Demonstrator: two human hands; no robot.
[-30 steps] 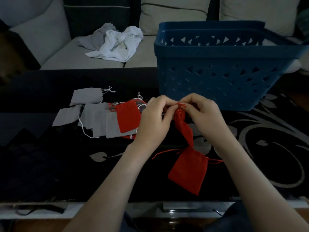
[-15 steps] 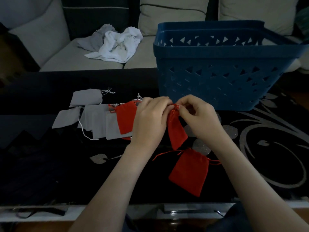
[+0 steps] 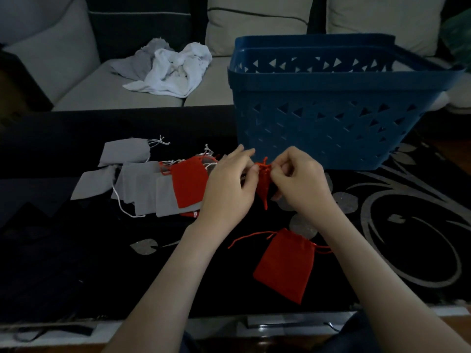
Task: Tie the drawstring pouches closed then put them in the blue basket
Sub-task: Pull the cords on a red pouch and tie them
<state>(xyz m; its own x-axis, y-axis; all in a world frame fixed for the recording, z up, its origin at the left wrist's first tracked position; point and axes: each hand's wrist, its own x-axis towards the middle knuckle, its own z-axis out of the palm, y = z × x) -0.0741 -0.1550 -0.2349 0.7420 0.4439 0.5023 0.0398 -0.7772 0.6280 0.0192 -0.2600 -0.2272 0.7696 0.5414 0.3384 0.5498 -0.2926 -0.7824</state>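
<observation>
Red pouch (image 3: 263, 186) half-hidden between hands (image 3: 229, 189)

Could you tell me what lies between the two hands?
Head view: a red drawstring pouch, its top pinched by the left hand and right hand.

Left hand (image 3: 229, 192): bare, forearm bare down to the frame edge
Right hand (image 3: 302, 186): bare, forearm equally bare
Clothing: dark cloth (image 3: 358, 333) at the bottom edge between the forearms, garment unclear

I am looking across a dark patterned table (image 3: 420, 238) toward a pale sofa (image 3: 102, 93), where crumpled cloths (image 3: 173, 72) are lying in dim light.
</observation>
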